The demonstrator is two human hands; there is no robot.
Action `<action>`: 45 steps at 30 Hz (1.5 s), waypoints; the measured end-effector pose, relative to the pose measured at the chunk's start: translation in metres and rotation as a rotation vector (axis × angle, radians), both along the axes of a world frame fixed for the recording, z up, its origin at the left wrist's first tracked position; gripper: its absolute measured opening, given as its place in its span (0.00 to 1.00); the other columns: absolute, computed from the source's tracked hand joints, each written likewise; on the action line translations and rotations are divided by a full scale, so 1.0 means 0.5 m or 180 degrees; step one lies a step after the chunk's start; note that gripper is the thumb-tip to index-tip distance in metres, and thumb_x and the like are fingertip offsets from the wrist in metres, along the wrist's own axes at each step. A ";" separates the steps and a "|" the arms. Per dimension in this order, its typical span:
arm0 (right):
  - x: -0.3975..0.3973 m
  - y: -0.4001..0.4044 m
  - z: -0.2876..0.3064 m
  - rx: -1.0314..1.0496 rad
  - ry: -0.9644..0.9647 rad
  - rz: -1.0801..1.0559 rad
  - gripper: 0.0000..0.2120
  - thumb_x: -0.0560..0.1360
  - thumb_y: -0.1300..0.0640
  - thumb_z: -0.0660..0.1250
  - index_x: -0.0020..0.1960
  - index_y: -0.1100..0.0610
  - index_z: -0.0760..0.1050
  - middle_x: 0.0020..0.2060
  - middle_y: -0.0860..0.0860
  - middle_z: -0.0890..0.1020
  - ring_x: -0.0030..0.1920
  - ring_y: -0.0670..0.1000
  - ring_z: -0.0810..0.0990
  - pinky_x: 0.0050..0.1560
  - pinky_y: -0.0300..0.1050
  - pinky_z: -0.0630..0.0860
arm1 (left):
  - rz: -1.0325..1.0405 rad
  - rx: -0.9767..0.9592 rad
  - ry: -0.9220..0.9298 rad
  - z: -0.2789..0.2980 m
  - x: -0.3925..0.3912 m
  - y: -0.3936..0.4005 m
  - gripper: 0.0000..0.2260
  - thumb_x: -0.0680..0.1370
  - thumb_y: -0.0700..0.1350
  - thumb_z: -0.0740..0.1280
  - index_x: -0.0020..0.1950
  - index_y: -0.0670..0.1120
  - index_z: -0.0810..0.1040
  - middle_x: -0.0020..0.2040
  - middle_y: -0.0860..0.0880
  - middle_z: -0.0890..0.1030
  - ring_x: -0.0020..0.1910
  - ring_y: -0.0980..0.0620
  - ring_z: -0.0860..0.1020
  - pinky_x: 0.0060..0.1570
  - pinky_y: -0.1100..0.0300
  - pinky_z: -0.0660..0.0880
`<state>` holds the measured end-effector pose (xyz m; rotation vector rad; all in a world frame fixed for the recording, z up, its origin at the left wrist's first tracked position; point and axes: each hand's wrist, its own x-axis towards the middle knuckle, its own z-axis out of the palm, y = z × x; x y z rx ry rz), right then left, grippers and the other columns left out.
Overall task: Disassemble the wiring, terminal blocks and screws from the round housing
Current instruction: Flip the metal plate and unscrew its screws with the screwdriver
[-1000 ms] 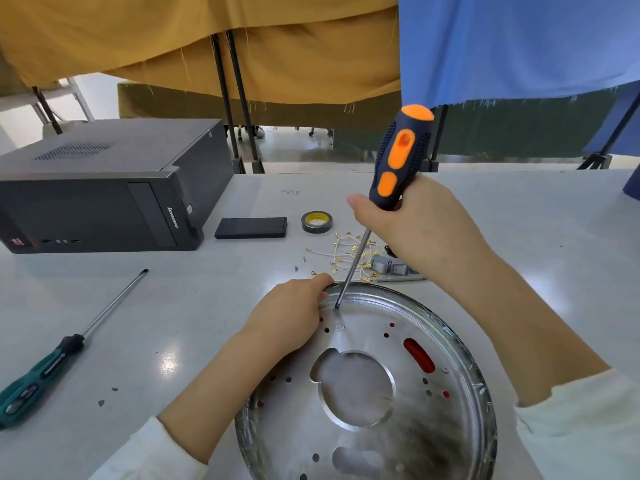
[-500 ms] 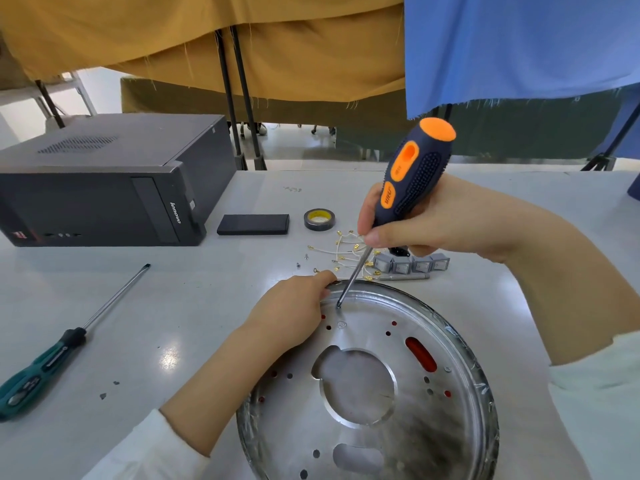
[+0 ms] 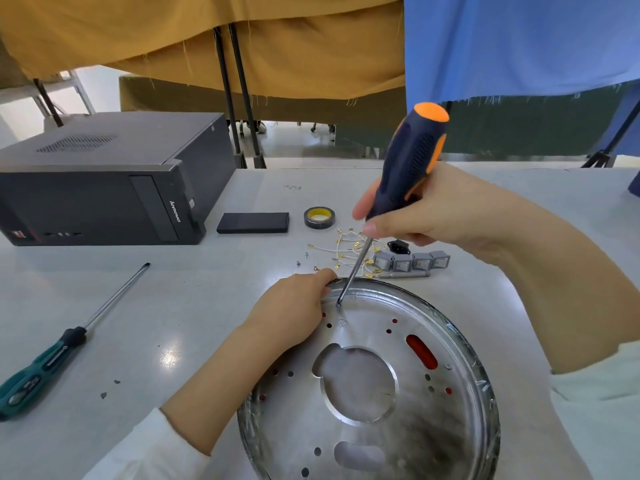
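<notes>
A round silver metal housing with a large centre hole lies on the table in front of me. My left hand grips its far-left rim. My right hand holds a blue-and-orange screwdriver, tilted, with its tip touching the housing floor just right of my left fingers. Behind the housing lie loose white wires with brass terminals, a row of grey terminal blocks, a black socket and small screws.
A green-handled screwdriver lies at the left. A black computer case stands at the back left, with a flat black box and a roll of tape beside it. A metal rod lies by the blocks.
My right hand has tipped the screwdriver handle over to the right and slid back along it, uncovering the terminal blocks. The tip stays by my left fingers on the housing.
</notes>
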<state>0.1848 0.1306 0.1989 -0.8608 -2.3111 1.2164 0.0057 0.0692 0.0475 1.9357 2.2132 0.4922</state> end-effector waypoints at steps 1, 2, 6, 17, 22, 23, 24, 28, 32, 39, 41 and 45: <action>0.005 0.000 0.003 -0.0069 -0.0083 0.0136 0.07 0.69 0.63 0.74 0.39 0.52 0.83 0.29 0.47 0.78 0.30 0.46 0.71 0.27 0.34 0.69 | -0.0001 0.0000 0.0005 0.000 0.000 0.001 0.12 0.79 0.42 0.59 0.61 0.54 0.70 0.52 0.47 0.80 0.48 0.43 0.76 0.45 0.53 0.74; 0.008 0.001 0.003 -0.0099 -0.0157 0.0212 0.09 0.69 0.65 0.73 0.39 0.51 0.83 0.30 0.48 0.78 0.31 0.47 0.70 0.26 0.34 0.68 | 0.0001 -0.0002 0.0011 0.000 0.000 0.001 0.12 0.80 0.42 0.59 0.62 0.54 0.70 0.53 0.47 0.80 0.49 0.43 0.76 0.45 0.53 0.74; 0.002 -0.007 0.007 -0.0196 -0.0100 0.0073 0.03 0.71 0.59 0.70 0.43 0.59 0.80 0.30 0.52 0.73 0.31 0.48 0.67 0.23 0.37 0.63 | 0.0031 -0.0014 0.0045 -0.001 0.001 0.001 0.13 0.80 0.42 0.58 0.62 0.53 0.70 0.53 0.47 0.80 0.49 0.42 0.76 0.45 0.53 0.73; -0.018 0.004 0.005 0.0516 -0.0017 -0.0316 0.13 0.69 0.56 0.70 0.37 0.62 0.68 0.28 0.53 0.68 0.24 0.47 0.63 0.23 0.35 0.64 | 0.0015 -0.0009 0.0056 -0.003 -0.001 0.006 0.12 0.81 0.43 0.57 0.62 0.54 0.70 0.53 0.46 0.80 0.48 0.43 0.76 0.41 0.56 0.70; -0.005 0.018 0.025 0.0227 -0.0315 0.0419 0.02 0.71 0.64 0.68 0.40 0.60 0.79 0.29 0.52 0.76 0.28 0.47 0.72 0.29 0.35 0.72 | 0.0037 -0.0029 0.0000 -0.001 -0.002 0.003 0.11 0.80 0.43 0.58 0.60 0.55 0.69 0.52 0.47 0.80 0.44 0.46 0.73 0.43 0.54 0.72; 0.001 0.022 0.023 0.0180 -0.0299 0.0471 0.06 0.71 0.65 0.69 0.39 0.55 0.81 0.30 0.52 0.77 0.29 0.47 0.73 0.30 0.35 0.72 | 0.0041 -0.0027 0.0001 -0.001 -0.002 0.002 0.12 0.80 0.43 0.58 0.60 0.55 0.69 0.52 0.47 0.80 0.44 0.46 0.73 0.43 0.54 0.73; 0.004 0.025 0.019 0.0120 -0.0291 0.0516 0.09 0.71 0.64 0.69 0.37 0.52 0.81 0.30 0.52 0.78 0.29 0.47 0.73 0.30 0.34 0.72 | 0.0042 -0.0021 0.0004 0.000 -0.001 0.002 0.12 0.80 0.42 0.59 0.61 0.55 0.69 0.52 0.47 0.80 0.45 0.45 0.74 0.43 0.54 0.73; -0.001 0.020 -0.003 0.0204 -0.0045 0.0060 0.06 0.70 0.53 0.72 0.39 0.55 0.80 0.26 0.47 0.77 0.27 0.44 0.70 0.27 0.36 0.69 | 0.0034 0.0000 0.0022 -0.001 0.001 0.001 0.12 0.80 0.42 0.58 0.61 0.54 0.70 0.52 0.47 0.80 0.48 0.43 0.76 0.43 0.53 0.73; -0.015 0.015 -0.021 0.0966 0.0039 -0.0622 0.21 0.73 0.42 0.68 0.34 0.57 0.69 0.20 0.48 0.70 0.20 0.43 0.66 0.21 0.29 0.62 | 0.0060 0.0003 0.0065 -0.001 0.002 0.001 0.13 0.80 0.42 0.58 0.62 0.55 0.69 0.53 0.47 0.80 0.49 0.43 0.76 0.42 0.55 0.71; 0.003 0.019 0.003 0.0136 0.0041 -0.0057 0.06 0.69 0.58 0.74 0.40 0.58 0.79 0.25 0.49 0.77 0.24 0.46 0.71 0.26 0.35 0.70 | 0.0060 0.0015 0.0007 -0.003 0.001 0.002 0.14 0.79 0.42 0.59 0.62 0.56 0.69 0.53 0.48 0.80 0.48 0.44 0.76 0.41 0.56 0.68; 0.008 0.018 0.008 -0.0055 -0.0016 0.0315 0.07 0.69 0.65 0.72 0.38 0.54 0.81 0.30 0.49 0.80 0.30 0.46 0.74 0.28 0.34 0.71 | 0.0055 0.0024 -0.0017 -0.002 0.000 0.003 0.14 0.79 0.42 0.59 0.62 0.56 0.69 0.53 0.48 0.80 0.46 0.45 0.75 0.41 0.57 0.67; 0.012 0.015 0.009 -0.0156 -0.0120 0.0474 0.10 0.69 0.68 0.70 0.37 0.53 0.82 0.32 0.53 0.76 0.30 0.48 0.69 0.27 0.35 0.68 | 0.0035 0.0017 -0.0024 -0.002 0.000 0.002 0.12 0.79 0.42 0.59 0.60 0.55 0.70 0.51 0.48 0.80 0.45 0.45 0.74 0.42 0.55 0.71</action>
